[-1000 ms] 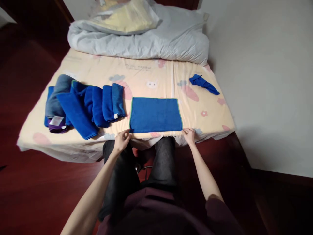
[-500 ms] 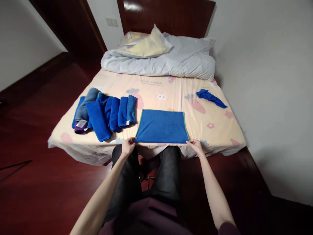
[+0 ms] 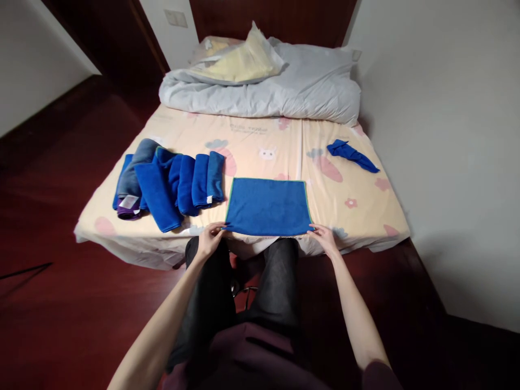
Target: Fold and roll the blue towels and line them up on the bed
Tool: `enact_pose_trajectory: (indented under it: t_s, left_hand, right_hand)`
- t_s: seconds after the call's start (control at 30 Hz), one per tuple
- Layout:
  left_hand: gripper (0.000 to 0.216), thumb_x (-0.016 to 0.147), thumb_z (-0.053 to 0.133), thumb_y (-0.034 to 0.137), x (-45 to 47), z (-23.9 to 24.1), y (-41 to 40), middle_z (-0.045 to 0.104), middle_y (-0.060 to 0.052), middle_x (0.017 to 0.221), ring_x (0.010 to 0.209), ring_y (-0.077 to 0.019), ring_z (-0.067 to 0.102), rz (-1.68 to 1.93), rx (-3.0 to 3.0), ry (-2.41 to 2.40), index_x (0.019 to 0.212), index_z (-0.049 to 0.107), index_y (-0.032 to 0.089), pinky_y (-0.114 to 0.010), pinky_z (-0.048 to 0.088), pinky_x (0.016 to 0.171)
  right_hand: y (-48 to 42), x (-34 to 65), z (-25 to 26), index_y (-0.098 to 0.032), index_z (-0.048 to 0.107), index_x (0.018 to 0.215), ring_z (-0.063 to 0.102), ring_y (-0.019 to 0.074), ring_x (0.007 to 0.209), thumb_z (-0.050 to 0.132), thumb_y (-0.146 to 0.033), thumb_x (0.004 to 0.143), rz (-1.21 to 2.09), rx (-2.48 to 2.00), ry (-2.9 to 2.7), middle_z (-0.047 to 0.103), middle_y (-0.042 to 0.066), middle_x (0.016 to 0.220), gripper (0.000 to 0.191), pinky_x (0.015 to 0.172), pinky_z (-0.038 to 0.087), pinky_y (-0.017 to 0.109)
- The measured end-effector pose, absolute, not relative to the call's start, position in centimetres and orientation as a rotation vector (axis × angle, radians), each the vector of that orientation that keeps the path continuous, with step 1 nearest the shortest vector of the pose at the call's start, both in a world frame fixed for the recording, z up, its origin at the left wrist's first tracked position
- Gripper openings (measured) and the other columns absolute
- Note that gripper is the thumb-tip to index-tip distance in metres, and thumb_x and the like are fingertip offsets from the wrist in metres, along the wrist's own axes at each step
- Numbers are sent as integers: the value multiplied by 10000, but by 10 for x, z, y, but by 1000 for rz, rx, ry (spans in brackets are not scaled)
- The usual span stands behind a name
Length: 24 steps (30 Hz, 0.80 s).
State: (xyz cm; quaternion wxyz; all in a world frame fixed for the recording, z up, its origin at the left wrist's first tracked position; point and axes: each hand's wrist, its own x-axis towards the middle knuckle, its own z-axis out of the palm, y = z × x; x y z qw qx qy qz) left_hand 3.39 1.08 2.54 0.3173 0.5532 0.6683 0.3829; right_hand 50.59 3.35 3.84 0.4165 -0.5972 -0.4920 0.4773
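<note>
A blue towel point(image 3: 268, 207) with a thin green edge lies spread at the front of the bed, close to my knees. My left hand point(image 3: 210, 238) pinches its near left corner between thumb and fingers. At the near right corner, my right hand point(image 3: 323, 238) grips the cloth the same way. The near edge sags slightly between both hands. Left of the towel rests a heap of rolled or folded towels point(image 3: 158, 197), mostly blue, with a grey-blue one and a purple one among them. White tags show on some.
A crumpled blue cloth point(image 3: 352, 156) lies on the right part of the patterned bed sheet point(image 3: 264, 138). Across the far end runs a rolled white quilt point(image 3: 260, 103), with a pale yellow pillow point(image 3: 244, 62) on top. A wall point(image 3: 442, 135) stands to the right.
The near corners of the towel have come up slightly, and its near edge now bows. Both hands keep their grip. The view has tilted down a little.
</note>
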Motion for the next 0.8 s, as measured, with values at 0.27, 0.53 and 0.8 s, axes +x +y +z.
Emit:
enact_pose_trajectory:
  t_s: [0.27,0.53,0.8]
  left_hand:
    - [453,778,659,602,26,22,27,776,-121,1042,999,-296,713,952,1382,1832,946,728,187,-423,560,971]
    - [582,777,633,709,36,20,44,738,-123,1020,973,-260,705,1104,1246,1675,1006,619,174,-379,581,891]
    - [551,814,580,685,40,15,54,716,-85,836,763,-226,675,1110,1244,1804,1034,578,181,-336,537,738]
  right_hand:
    - [55,507,25,-194,746,769,547,181,663,823,-472,677,854,-1579,-1453,675,68,827,303,644,497,342]
    - [75,495,14,-217,628,827,686,295,1099,765,-494,743,940,-1432,-1346,737,149,1112,320,903,564,404]
    - [79,493,4,-187,652,959,688,235,850,743,-647,737,879,-1560,-1281,721,107,933,519,783,568,355]
